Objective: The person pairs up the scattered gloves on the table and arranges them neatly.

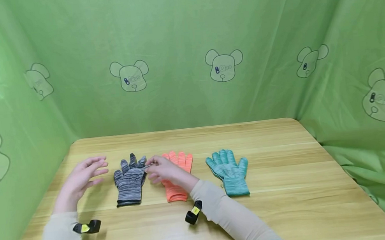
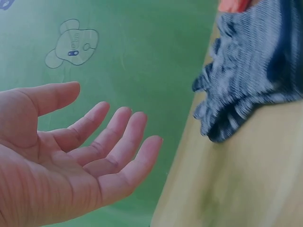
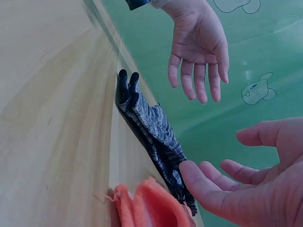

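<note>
A grey-and-black knit glove (image 1: 129, 183) lies flat on the wooden table, fingers pointing away from me. To its left, my left hand (image 1: 85, 177) hovers with loosely bent fingers and holds nothing; its bare palm (image 2: 61, 170) shows in the left wrist view. My right hand (image 1: 165, 169) is over the orange glove (image 1: 176, 190), covering part of it, with its fingertips at the thumb side of the grey glove. In the right wrist view the fingers (image 3: 208, 191) are spread apart from the thumb with nothing between them; whether a fingertip touches the grey glove I cannot tell.
A teal glove (image 1: 236, 182) lies on the right of the row. The wooden table (image 1: 293, 203) has green curtains (image 1: 183, 97) with bear-head prints behind it and at both sides. Black wrist cameras sit on the left wrist (image 1: 87, 227) and right wrist (image 1: 193, 213).
</note>
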{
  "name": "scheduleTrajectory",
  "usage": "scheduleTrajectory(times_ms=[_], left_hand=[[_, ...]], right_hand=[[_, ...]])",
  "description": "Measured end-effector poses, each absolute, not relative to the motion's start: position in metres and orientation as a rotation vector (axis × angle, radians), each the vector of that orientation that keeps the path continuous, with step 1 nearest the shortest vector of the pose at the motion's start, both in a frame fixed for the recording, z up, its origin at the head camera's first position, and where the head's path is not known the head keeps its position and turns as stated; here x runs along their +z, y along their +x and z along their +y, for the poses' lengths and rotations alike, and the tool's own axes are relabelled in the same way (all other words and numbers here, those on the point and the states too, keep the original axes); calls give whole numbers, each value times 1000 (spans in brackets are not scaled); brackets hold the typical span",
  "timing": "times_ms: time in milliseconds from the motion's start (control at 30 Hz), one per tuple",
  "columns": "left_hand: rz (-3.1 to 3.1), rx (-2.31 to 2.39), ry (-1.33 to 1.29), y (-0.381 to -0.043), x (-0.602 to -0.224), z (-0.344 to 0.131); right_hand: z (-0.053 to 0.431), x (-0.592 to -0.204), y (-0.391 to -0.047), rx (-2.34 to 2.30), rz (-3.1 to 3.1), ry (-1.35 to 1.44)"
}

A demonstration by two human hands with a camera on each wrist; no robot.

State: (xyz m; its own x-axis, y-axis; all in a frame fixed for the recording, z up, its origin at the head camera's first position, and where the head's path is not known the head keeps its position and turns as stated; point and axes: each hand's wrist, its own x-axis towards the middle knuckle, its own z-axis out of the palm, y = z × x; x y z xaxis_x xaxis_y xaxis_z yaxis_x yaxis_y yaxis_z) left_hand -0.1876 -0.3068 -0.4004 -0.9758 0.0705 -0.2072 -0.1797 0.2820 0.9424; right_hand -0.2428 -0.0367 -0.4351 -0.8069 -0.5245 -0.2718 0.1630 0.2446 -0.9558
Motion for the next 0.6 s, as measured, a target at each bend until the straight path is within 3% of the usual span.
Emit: scheduleTrajectory(times_ms=[600], left_hand=[[2222, 1595, -66, -180, -435, -302]], right_hand=[[-54, -449, -238, -1491, 1959, -392]])
